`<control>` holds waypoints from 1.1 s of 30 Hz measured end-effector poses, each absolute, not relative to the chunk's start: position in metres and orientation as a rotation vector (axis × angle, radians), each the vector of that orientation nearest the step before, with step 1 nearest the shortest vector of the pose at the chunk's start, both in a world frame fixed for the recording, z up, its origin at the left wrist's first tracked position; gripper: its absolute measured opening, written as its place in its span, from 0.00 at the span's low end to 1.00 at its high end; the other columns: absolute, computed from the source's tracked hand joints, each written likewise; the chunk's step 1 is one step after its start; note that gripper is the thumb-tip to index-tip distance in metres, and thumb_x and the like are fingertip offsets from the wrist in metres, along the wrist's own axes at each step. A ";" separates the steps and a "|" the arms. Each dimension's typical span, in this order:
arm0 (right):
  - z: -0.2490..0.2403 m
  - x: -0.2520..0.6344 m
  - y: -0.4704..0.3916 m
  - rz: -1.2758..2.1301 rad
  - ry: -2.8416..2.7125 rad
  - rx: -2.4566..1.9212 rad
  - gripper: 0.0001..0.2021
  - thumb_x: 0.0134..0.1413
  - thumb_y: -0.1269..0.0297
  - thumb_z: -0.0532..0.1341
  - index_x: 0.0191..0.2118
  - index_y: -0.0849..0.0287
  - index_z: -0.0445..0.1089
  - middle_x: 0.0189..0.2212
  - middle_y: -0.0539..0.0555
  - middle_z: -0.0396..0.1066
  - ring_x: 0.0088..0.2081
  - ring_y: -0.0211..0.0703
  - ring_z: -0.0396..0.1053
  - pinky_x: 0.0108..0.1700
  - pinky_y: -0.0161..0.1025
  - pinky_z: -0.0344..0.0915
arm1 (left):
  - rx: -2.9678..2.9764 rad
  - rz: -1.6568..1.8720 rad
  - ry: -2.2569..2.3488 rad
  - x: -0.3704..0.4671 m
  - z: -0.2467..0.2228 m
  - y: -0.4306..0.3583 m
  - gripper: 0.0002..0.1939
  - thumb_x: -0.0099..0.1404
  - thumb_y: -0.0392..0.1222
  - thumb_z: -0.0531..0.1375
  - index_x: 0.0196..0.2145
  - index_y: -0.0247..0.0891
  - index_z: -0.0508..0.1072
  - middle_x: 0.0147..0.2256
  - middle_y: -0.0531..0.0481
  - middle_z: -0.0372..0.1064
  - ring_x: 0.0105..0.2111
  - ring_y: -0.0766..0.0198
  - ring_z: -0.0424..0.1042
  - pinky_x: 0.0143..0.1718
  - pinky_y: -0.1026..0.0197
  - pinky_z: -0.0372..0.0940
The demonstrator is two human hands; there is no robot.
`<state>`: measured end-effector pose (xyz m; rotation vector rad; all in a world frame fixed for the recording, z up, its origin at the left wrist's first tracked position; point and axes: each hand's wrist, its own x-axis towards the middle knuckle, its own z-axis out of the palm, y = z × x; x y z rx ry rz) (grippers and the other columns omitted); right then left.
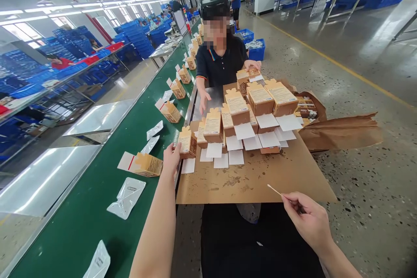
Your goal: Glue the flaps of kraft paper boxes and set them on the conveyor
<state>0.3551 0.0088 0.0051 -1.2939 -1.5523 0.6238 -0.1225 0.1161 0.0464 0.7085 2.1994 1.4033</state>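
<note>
My left hand [171, 158] is closed at the left side of a small brown-and-yellow cardboard box [188, 144], its thumb against the box; some fingers are hidden. A white flap [188, 166] hangs open at the near end of that box. In my right hand [306, 217], a cotton swab [274, 189] is pinched between thumb and forefinger, tip pointing left above the cardboard sheet [234, 189]. Similar boxes [237, 108] are piled on the sheet, many with white flaps toward me.
On the left, a green conveyor belt [74, 213] carries boxes [150, 164] and silvery-white pouches [127, 197]. A co-worker [221, 58] faces me across the pile, one hand on a box. Right of the sheet lies torn brown paper [342, 132]; blue bins [257, 50] stand behind.
</note>
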 end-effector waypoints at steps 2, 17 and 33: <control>0.005 0.355 0.007 0.608 -1.549 -1.300 0.17 0.73 0.50 0.70 0.32 0.51 0.84 0.22 0.53 0.78 0.19 0.46 0.73 0.23 0.41 0.73 | 0.686 1.346 2.153 -0.122 0.047 0.120 0.21 0.57 0.55 0.78 0.41 0.39 0.82 0.44 0.37 0.86 0.55 0.37 0.84 0.63 0.38 0.78; 0.025 0.387 0.142 0.408 -1.991 -1.469 0.12 0.69 0.69 0.62 0.31 0.52 0.71 0.27 0.52 0.74 0.31 0.47 0.71 0.37 0.40 0.65 | 0.407 1.489 1.586 -0.048 0.020 -0.044 0.50 0.45 0.56 0.89 0.65 0.49 0.84 0.64 0.39 0.85 0.75 0.29 0.75 0.78 0.28 0.68; 0.014 0.370 0.078 0.481 -1.773 -1.340 0.12 0.75 0.62 0.63 0.36 0.52 0.78 0.28 0.50 0.77 0.27 0.43 0.72 0.33 0.40 0.71 | 0.609 1.375 1.669 0.005 -0.008 -0.028 0.47 0.51 0.60 0.89 0.62 0.41 0.80 0.61 0.31 0.86 0.66 0.33 0.84 0.70 0.32 0.77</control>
